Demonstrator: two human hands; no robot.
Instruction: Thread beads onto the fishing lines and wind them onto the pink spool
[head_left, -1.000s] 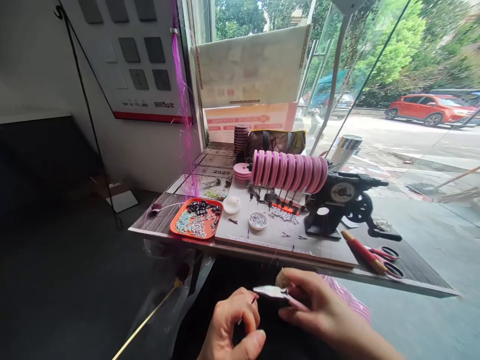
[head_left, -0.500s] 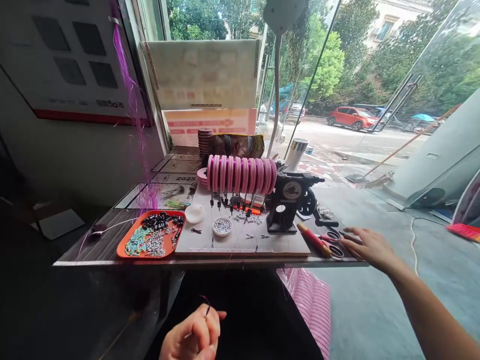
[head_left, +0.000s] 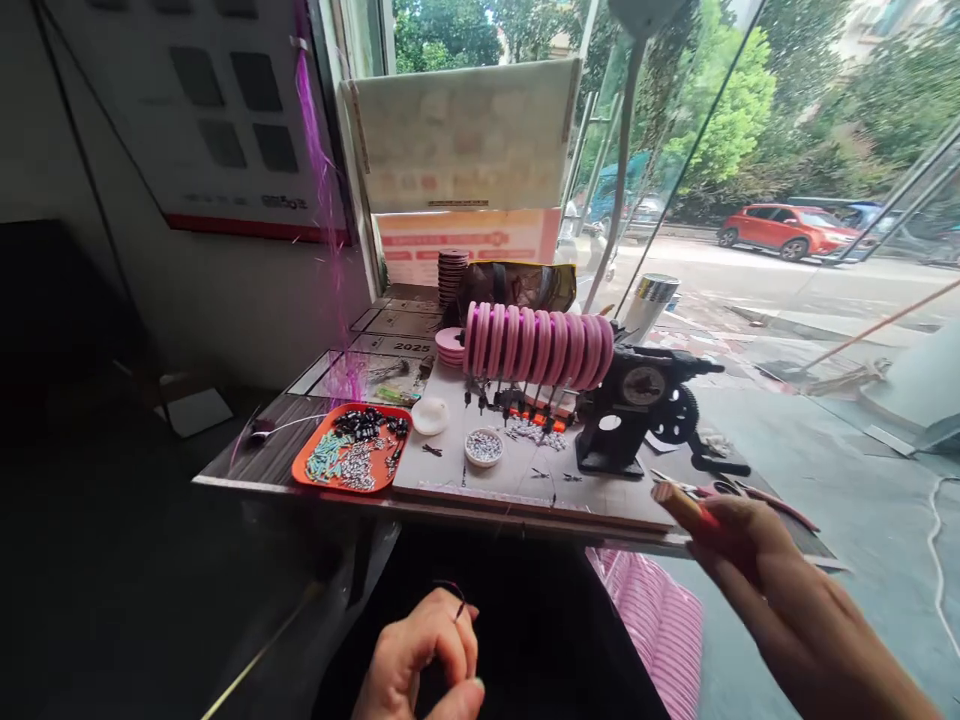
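Observation:
My right hand [head_left: 757, 560] is closed around a red and yellow stick-like tool [head_left: 686, 508], held at the table's right front edge. Just behind it lie scissors [head_left: 724, 487], and a tool with a curved red handle [head_left: 784, 510], both partly covered by the hand. Low over my dark-clothed lap, my left hand [head_left: 427, 650] has its fingers curled together. A small dark piece with a thin thread [head_left: 459, 603] sticks out from those fingers; its exact kind is too small to tell. A black hand-cranked winder [head_left: 630, 410] carrying a row of pink spools [head_left: 538, 345] stands on a white board [head_left: 510, 495].
An orange tray [head_left: 300, 470] of small metal and green fittings sits left. On the board are a white bowl of silvery beads [head_left: 484, 448] and a white round lid [head_left: 430, 416]. Purple threads [head_left: 319, 140] hang at left. Pink spools in plastic [head_left: 652, 630] rest below the table.
My right hand has left the far right tools, moved nearer and gripped the red and yellow tool, now raised from the table. The view has swung left; my left hand keeps its curled grip.

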